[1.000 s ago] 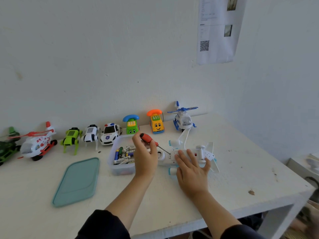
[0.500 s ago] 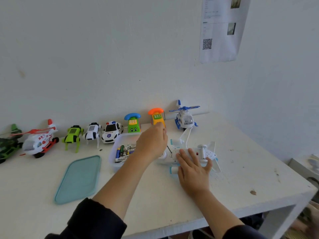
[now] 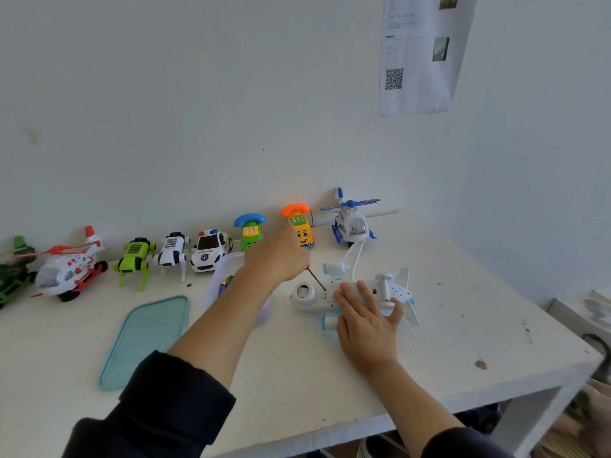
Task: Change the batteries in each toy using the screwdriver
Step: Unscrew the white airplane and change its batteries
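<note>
Left hand (image 3: pixel 281 256) grips the screwdriver (image 3: pixel 316 280), tip on the upturned toy plane (image 3: pixel 347 292); right hand (image 3: pixel 367 322) presses it flat-fingered. Likely unscrewing the battery cover; next needs steady turning.

The police car (image 3: pixel 210 250) reads "POLICE" on its hood. The wall sheet (image 3: pixel 420 54) carries a QR code; its print is illegible.

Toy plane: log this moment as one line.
left hand grips screwdriver | tip on toy plane underside | right hand presses plane flat | table

white plane toy (image 3: pixel 350 289) with light-blue engines; teal lid (image 3: pixel 145 338); orange-topped yellow phone toy (image 3: pixel 302 231); black-striped white robot dog (image 3: pixel 172 251).
</note>
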